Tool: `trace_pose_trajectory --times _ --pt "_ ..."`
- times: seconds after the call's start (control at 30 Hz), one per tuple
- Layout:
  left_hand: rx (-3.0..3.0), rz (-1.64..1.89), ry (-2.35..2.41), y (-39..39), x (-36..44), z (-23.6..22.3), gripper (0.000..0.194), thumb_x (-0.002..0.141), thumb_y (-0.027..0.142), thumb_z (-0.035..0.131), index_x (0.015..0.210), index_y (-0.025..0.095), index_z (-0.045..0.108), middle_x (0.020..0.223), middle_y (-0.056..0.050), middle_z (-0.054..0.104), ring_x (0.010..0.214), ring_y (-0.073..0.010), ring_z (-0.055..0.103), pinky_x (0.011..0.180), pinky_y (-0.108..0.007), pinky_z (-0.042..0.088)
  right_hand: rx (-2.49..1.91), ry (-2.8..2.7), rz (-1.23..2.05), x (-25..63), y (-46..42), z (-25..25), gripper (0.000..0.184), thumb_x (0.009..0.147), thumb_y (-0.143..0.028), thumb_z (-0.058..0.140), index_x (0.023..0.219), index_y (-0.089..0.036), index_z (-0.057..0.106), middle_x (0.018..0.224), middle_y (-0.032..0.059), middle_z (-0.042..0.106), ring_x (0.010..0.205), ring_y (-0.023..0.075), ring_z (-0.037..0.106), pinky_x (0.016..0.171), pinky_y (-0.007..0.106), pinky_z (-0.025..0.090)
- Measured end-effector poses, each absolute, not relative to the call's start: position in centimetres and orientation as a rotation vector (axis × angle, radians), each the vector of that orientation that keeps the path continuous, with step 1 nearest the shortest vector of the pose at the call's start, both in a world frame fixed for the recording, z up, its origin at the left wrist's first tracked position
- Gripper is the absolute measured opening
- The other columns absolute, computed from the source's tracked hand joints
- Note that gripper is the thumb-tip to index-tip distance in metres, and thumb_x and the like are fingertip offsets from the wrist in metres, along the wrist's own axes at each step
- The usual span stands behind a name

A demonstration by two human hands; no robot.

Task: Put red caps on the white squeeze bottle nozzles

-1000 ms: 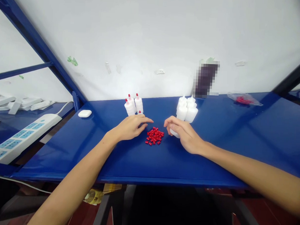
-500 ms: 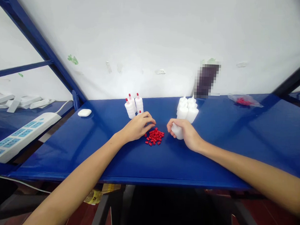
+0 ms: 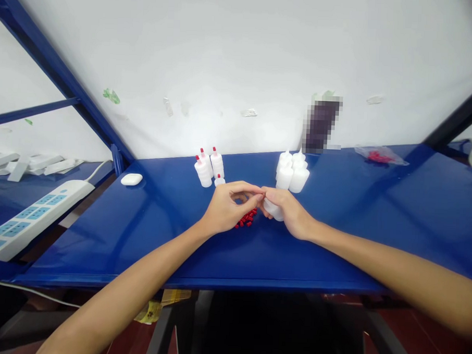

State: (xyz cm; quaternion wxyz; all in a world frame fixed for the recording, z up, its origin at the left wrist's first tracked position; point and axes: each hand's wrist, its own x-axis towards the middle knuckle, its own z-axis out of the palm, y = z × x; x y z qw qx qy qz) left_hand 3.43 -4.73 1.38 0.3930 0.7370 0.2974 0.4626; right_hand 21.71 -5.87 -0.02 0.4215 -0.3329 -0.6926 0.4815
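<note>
My right hand (image 3: 293,213) is wrapped round a small white bottle (image 3: 273,209) lying on its side just above the blue table (image 3: 140,230). My left hand (image 3: 229,208) is pinched at the bottle's tip, fingertips meeting those of the right; what it pinches is too small to make out. A pile of red caps (image 3: 246,219) lies under the left hand, partly hidden. Three capped white bottles (image 3: 207,168) stand behind the left hand. A cluster of uncapped white bottles (image 3: 293,171) stands behind the right hand.
A white oval case (image 3: 131,179) lies at the table's left. A white power strip (image 3: 26,217) sits on the lower shelf at left. A clear bag of red caps (image 3: 380,156) lies at the far right. A white wall rises behind; blue frame bars slant at left.
My left hand rose from the red caps and moved right to meet the right hand. The right hand lifted the white bottle toward it.
</note>
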Motion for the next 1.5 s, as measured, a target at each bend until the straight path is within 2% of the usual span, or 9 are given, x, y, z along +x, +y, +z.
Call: trace_pose_trajectory --times 0.33,0.5,0.77,0.9,1.03,1.13,1.27,1.33,1.5 --pt "2.071 1.172 0.599 -4.9 3.2 1.0 0.010 0.086 0.019 0.067 0.093 0.014 0.073 0.081 -0.005 0.071 0.066 -0.0107 0.062 0.063 -0.024 0.052 -0.788 -1.839 1.187 21.9 -6.4 0.6 0.030 0.099 -0.040 0.045 0.080 -0.019 0.052 0.069 -0.0015 0.049 0.063 0.0136 0.045 0.061 0.028 0.037" --pt "2.124 1.236 0.569 -5.2 3.5 1.0 0.034 0.085 0.014 0.066 0.119 0.017 0.065 0.086 -0.003 0.073 0.064 -0.0091 0.059 0.062 -0.022 0.050 -0.794 -1.862 1.102 21.9 -6.4 0.3 0.027 0.098 -0.043 0.048 0.098 -0.019 0.059 0.074 -0.0010 0.054 0.059 0.0129 0.046 0.056 0.027 0.037" --pt "2.329 1.189 0.604 -5.5 3.2 0.9 0.019 0.089 0.018 0.063 0.106 0.019 0.073 0.075 -0.001 0.069 0.062 -0.0102 0.058 0.065 -0.024 0.050 -0.853 -1.946 0.984 21.9 -6.5 0.6 0.011 0.089 -0.021 0.044 0.083 -0.021 0.053 0.070 -0.0022 0.053 0.060 0.0138 0.047 0.056 0.027 0.036" --pt "2.344 1.198 0.612 -5.5 3.4 0.8 0.019 0.090 0.015 0.060 0.103 0.019 0.073 0.080 -0.003 0.072 0.067 -0.0114 0.062 0.068 -0.025 0.051 -0.868 -1.965 0.978 22.1 -6.3 0.4 0.012 0.095 -0.031 0.047 0.094 -0.021 0.054 0.066 -0.0040 0.051 0.058 0.0135 0.047 0.056 0.027 0.037" --pt "2.167 1.333 0.736 -4.3 2.7 1.7 0.020 0.089 0.021 0.064 0.108 0.017 0.070 0.092 -0.006 0.075 0.069 -0.0112 0.064 0.064 -0.023 0.052 -0.882 -1.881 1.034 22.1 -6.3 0.1 0.032 0.099 -0.049 0.045 0.116 -0.022 0.049 0.063 -0.0060 0.050 0.056 0.0137 0.048 0.056 0.027 0.039" --pt "2.002 1.516 1.017 -2.6 0.7 3.0 0.027 0.087 0.027 0.068 0.112 0.017 0.069 0.098 -0.007 0.075 0.071 -0.0119 0.066 0.060 -0.022 0.051 -0.925 -1.821 1.068 22.1 -6.3 0.1 0.033 0.100 -0.050 0.042 0.116 -0.022 0.048 0.061 -0.0064 0.049 0.055 0.0135 0.048 0.056 0.027 0.040" --pt "2.256 1.455 1.410 -0.7 -2.6 3.6 0.014 0.086 0.025 0.068 0.094 0.016 0.074 0.092 -0.006 0.077 0.062 -0.0118 0.064 0.065 -0.025 0.051 -0.947 -1.828 1.058 22.1 -6.4 0.2 0.030 0.100 -0.048 0.043 0.114 -0.022 0.050 0.061 -0.0059 0.050 0.057 0.0137 0.049 0.058 0.027 0.041" --pt "2.452 1.347 1.499 -0.1 -3.6 3.1 0.015 0.089 0.022 0.064 0.097 0.017 0.075 0.093 -0.006 0.077 0.067 -0.0145 0.068 0.072 -0.028 0.052 -0.949 -1.849 1.043 22.2 -6.4 0.3 0.030 0.100 -0.048 0.044 0.113 -0.022 0.051 0.060 -0.0061 0.051 0.057 0.0135 0.049 0.059 0.027 0.040" --pt "2.716 1.132 1.550 1.0 -3.6 1.1 0.023 0.094 0.020 0.057 0.109 0.020 0.074 0.110 -0.006 0.077 0.100 -0.0230 0.072 0.087 -0.033 0.054 -0.959 -1.871 1.036 22.2 -6.4 0.4 0.026 0.101 -0.045 0.042 0.109 -0.022 0.051 0.059 -0.0063 0.051 0.056 0.0136 0.049 0.060 0.028 0.040"
